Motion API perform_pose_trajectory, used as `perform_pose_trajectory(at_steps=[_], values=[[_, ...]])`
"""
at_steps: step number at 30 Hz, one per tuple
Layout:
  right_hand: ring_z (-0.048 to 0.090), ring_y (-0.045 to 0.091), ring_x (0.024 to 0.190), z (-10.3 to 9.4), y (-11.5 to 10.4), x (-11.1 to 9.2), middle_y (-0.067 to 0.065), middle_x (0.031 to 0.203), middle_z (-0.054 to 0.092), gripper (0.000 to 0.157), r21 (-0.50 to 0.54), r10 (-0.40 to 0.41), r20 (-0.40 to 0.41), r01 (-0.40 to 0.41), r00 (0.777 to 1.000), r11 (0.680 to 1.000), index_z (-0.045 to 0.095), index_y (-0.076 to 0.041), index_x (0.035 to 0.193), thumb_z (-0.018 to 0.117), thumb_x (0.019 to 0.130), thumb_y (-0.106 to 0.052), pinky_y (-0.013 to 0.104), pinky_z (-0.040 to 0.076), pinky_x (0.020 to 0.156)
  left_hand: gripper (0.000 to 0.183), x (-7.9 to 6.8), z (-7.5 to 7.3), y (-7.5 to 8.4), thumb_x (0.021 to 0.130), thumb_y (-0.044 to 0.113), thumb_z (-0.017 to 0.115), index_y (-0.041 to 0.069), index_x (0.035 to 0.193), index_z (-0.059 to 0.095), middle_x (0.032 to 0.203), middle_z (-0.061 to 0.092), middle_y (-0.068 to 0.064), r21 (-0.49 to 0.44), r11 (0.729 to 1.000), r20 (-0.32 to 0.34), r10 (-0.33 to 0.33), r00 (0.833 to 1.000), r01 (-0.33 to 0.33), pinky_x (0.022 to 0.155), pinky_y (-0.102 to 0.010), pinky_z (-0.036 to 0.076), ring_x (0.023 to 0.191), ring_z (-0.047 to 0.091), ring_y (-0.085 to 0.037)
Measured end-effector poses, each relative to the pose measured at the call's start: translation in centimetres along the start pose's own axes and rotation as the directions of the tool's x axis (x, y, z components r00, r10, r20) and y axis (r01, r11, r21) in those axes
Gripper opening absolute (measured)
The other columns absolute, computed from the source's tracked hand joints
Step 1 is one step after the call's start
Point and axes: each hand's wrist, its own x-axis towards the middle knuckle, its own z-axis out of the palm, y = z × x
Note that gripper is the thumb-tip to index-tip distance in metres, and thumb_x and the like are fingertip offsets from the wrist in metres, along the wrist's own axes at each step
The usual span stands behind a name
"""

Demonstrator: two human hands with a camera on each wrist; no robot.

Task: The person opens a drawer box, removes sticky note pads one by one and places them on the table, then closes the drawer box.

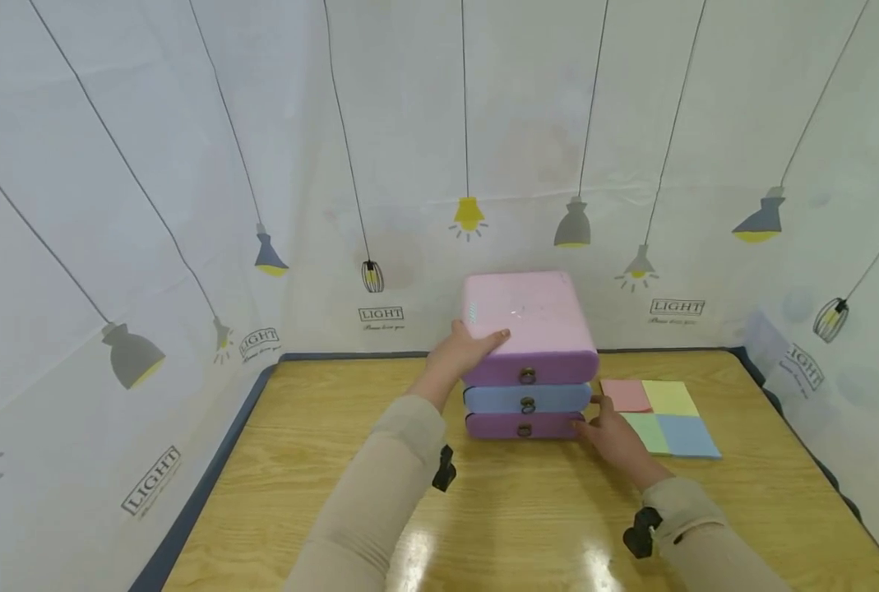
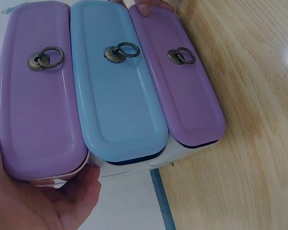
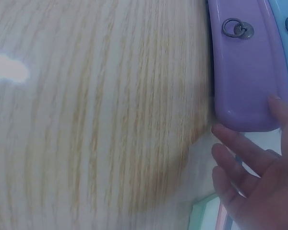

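Note:
A three-tier drawer box [image 1: 528,312] stands on the table with a pink top. Its purple top drawer [image 2: 41,105], blue middle drawer [image 2: 120,100] and purple bottom drawer [image 2: 187,96] each carry a bronze ring pull. My left hand [image 1: 464,353] grips the box's upper left side, thumb on the lid and fingers curled against the side. At the lower right corner, my right hand [image 1: 617,440] touches the bottom drawer's front with its thumb. Its other fingers are spread and fairly straight beside the corner, as the right wrist view shows.
Right of the box lies a sheet of colored squares [image 1: 683,436] in pink, yellow, green and blue. The wooden table [image 1: 321,460] meets a lamp-printed cloth backdrop [image 1: 409,164] behind and at both sides.

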Motion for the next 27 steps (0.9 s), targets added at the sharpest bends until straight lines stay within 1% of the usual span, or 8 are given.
perform_pose_trajectory(at_steps=[4,7,11,13,16,19,23,27], values=[[0.063,0.029,0.089,-0.2,-0.2,-0.1,0.017,0.101,0.065,0.079,-0.006,0.007,0.002,-0.007,1.000,1.000,0.022,0.011,0.143,0.057,0.097,-0.044,0.043,0.051,0.071,0.120,0.5,-0.1,0.0,0.077,0.082,0.050,0.007,0.157,0.002,0.156,0.026,-0.020,-0.002,1.000,0.010,-0.002,1.000,0.002,0.108,-0.056,0.029,0.138,0.033,-0.039],[0.062,0.032,0.095,-0.5,-0.3,-0.5,0.020,0.109,0.063,0.078,-0.026,0.015,0.009,-0.015,1.000,1.000,0.027,0.009,0.143,0.054,0.097,-0.048,0.045,0.051,0.075,0.120,0.6,-0.1,-0.1,0.077,0.082,0.051,0.008,0.157,0.002,0.156,0.027,-0.020,-0.019,1.000,0.033,-0.004,0.999,0.005,0.105,-0.056,0.035,0.135,0.037,-0.040],[0.061,0.034,0.098,-1.8,-1.0,-1.4,0.024,0.117,0.058,0.076,-0.072,0.002,-0.003,-0.002,1.000,0.997,0.031,0.006,0.143,0.052,0.098,-0.051,0.046,0.051,0.076,0.119,0.4,-0.5,-0.1,0.077,0.080,0.053,0.008,0.157,0.003,0.152,0.032,-0.023,-0.045,0.999,0.059,0.009,0.998,-0.007,0.098,-0.055,0.042,0.129,0.044,-0.041],[0.062,0.034,0.096,-2.6,-1.5,-1.9,0.024,0.118,0.058,0.073,-0.090,-0.016,-0.007,0.015,1.000,0.996,0.033,0.005,0.142,0.051,0.098,-0.051,0.046,0.051,0.074,0.118,0.4,-0.7,-0.2,0.078,0.080,0.053,0.007,0.157,0.003,0.151,0.033,-0.024,-0.042,0.999,0.068,0.022,0.997,-0.019,0.098,-0.054,0.043,0.127,0.046,-0.041],[0.062,0.033,0.095,-3.8,-2.2,-2.5,0.023,0.117,0.059,0.072,-0.118,-0.056,-0.013,0.054,0.998,0.992,0.036,0.005,0.141,0.051,0.098,-0.051,0.045,0.052,0.072,0.116,0.4,-1.0,-0.4,0.080,0.078,0.051,0.004,0.156,0.005,0.152,0.032,-0.024,-0.025,0.999,0.070,0.045,0.997,-0.043,0.101,-0.053,0.041,0.129,0.044,-0.039],[0.061,0.034,0.099,-4.6,-3.0,-2.8,0.021,0.117,0.060,0.074,-0.139,-0.092,-0.014,0.089,0.996,0.986,0.038,0.004,0.140,0.049,0.098,-0.055,0.047,0.052,0.075,0.111,0.4,-1.4,-0.7,0.084,0.075,0.050,0.000,0.155,0.009,0.150,0.035,-0.025,-0.002,0.998,0.063,0.070,0.996,-0.070,0.101,-0.051,0.040,0.128,0.045,-0.038],[0.058,0.039,0.107,-5.5,-3.8,-3.1,0.022,0.121,0.059,0.074,-0.174,-0.149,-0.052,0.138,0.987,0.975,0.041,0.003,0.141,0.046,0.098,-0.057,0.053,0.049,0.082,0.103,0.4,-2.1,-1.2,0.088,0.072,0.046,-0.001,0.154,0.015,0.149,0.036,-0.024,0.019,0.995,0.058,0.098,0.994,-0.099,0.102,-0.051,0.040,0.130,0.044,-0.039],[0.053,0.044,0.114,-5.8,-4.1,-3.4,0.026,0.127,0.056,0.068,-0.250,-0.221,-0.112,0.188,0.969,0.950,0.043,0.004,0.140,0.048,0.100,-0.050,0.059,0.044,0.089,0.096,0.2,-2.8,-1.7,0.092,0.070,0.038,0.000,0.154,0.016,0.155,0.028,-0.022,0.062,0.992,0.032,0.107,0.994,-0.109,0.109,-0.054,0.030,0.138,0.033,-0.039]])
